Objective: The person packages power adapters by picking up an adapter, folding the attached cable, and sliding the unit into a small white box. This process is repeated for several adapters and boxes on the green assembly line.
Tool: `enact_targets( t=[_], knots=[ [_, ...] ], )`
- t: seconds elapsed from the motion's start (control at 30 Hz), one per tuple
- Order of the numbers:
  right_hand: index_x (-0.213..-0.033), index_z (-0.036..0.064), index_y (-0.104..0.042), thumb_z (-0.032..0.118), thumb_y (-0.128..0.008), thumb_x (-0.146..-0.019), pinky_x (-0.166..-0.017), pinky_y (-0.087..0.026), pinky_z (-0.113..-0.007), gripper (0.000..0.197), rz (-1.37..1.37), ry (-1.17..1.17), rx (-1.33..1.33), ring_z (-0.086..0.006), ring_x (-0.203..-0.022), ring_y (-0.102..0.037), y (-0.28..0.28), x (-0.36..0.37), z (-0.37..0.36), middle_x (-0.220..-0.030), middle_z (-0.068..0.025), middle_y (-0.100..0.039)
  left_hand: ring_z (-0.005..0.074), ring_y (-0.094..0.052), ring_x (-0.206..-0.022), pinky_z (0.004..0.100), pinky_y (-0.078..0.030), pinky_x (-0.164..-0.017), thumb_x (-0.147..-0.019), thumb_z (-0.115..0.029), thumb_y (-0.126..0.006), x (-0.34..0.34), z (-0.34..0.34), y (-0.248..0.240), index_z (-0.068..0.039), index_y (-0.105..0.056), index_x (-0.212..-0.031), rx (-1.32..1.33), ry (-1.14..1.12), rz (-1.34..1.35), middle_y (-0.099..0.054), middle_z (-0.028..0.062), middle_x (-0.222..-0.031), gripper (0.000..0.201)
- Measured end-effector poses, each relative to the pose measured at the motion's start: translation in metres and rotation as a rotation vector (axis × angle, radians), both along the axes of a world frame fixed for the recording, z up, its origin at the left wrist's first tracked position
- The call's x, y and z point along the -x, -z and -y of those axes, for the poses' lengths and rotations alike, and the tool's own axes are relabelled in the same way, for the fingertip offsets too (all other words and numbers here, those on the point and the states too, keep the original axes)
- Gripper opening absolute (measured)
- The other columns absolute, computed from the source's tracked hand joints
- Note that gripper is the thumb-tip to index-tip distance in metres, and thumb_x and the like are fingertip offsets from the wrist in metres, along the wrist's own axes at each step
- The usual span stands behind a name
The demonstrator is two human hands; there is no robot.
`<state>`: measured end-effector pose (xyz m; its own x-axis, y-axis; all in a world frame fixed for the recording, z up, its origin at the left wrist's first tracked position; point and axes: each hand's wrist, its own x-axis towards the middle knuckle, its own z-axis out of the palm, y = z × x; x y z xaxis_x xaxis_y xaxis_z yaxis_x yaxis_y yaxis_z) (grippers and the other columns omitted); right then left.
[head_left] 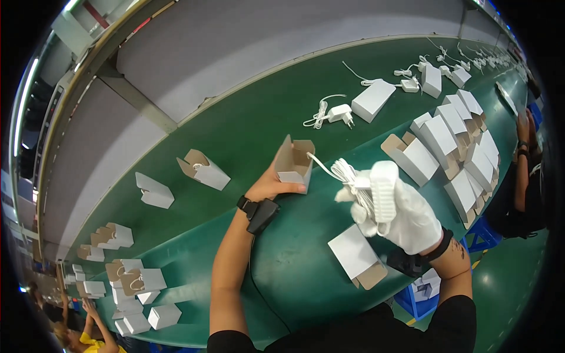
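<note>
Nearest the body, a white cardboard box with a brown inner flap [354, 254] lies on the smooth green worktop [288, 250], just below the gloved right hand [395, 215]; a low sweep of that wrist could knock it toward the near edge. The right hand, in a white fabric glove, is curled around a white plastic power adapter [385, 182] and its bundled white cable [364, 203]. The glove might let the smooth casing slip, and a loose grip could let the coils spring apart. The bare left hand [269, 183] is closed on an open white cardboard box with a tan interior [295, 169], thumb on its near face, other fingers largely hidden. Squeezing too hard could buckle the thin wall. The cable's free end reaches the box's mouth; it could catch on the rim or raised flap. Farther off, another white adapter with a plug [340, 113] lies beside a closed white carton [374, 100]; its trailing cord could snag something passing.
</note>
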<state>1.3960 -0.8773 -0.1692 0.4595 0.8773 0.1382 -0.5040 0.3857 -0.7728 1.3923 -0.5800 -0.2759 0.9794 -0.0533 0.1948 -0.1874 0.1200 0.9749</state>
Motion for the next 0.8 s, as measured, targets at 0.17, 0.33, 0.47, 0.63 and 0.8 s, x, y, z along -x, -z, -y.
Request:
enact_targets(
  t=[0.17,0.33,0.47,0.63,0.8],
  knots=[
    [-0.117,-0.0012,-0.056,0.028,-0.063,-0.086,-0.074,-0.053,-0.028,0.043,0.063,-0.023,0.205,-0.0177,-0.094,-0.059,0.016,-0.035,-0.031,-0.123,-0.0140,-0.056,0.0181,-0.038,-0.127,0.0335,-0.030,-0.106,-0.063,-0.010,-0.085,0.001,0.011,0.006,-0.008,-0.020,-0.146,-0.111,0.099,0.022,-0.038,0.0063,-0.138,0.105],
    [-0.108,0.0028,-0.064,0.020,-0.068,-0.082,-0.071,-0.052,-0.030,0.031,1.571,0.153,0.741,-0.0190,-0.084,-0.063,-0.020,-0.062,-0.070,-0.100,-0.0132,-0.064,0.0179,-0.039,-0.126,0.0323,-0.032,-0.105,-0.063,-0.011,-0.085,0.008,0.019,-0.010,-0.009,-0.022,-0.144,-0.120,0.122,0.043,-0.041,0.0059,-0.135,0.103],
    [-0.099,0.0025,-0.066,0.021,-0.067,-0.082,-0.072,-0.052,-0.034,0.025,1.686,0.008,1.036,-0.0261,-0.084,-0.063,-0.049,-0.038,-0.099,-0.095,-0.0156,-0.063,0.0177,-0.042,-0.123,0.0322,-0.034,-0.103,-0.062,-0.012,-0.086,0.004,0.021,0.006,-0.010,-0.027,-0.141,-0.089,0.077,0.159,-0.044,0.0046,-0.131,0.099],
    [-0.093,0.0043,-0.066,0.025,-0.065,-0.083,-0.073,-0.051,-0.038,0.023,1.449,-0.060,0.878,-0.0326,-0.087,-0.061,-0.061,-0.051,-0.103,-0.090,-0.0154,-0.061,0.0187,-0.045,-0.119,0.0340,-0.035,-0.103,-0.060,-0.016,-0.088,0.006,0.028,0.001,-0.010,-0.029,-0.140,-0.126,0.076,0.190,-0.048,0.0050,-0.127,0.099],
    [-0.088,0.0043,-0.065,0.019,-0.062,-0.080,-0.069,-0.051,-0.037,0.018,1.945,0.004,0.748,-0.0318,-0.080,-0.061,-0.026,-0.047,-0.108,-0.082,-0.0145,-0.061,0.0180,-0.047,-0.116,0.0342,-0.036,-0.101,-0.059,-0.019,-0.089,0.006,0.030,0.006,-0.009,-0.031,-0.138,-0.205,0.016,0.290,-0.050,0.0046,-0.125,0.099]
  ],
)
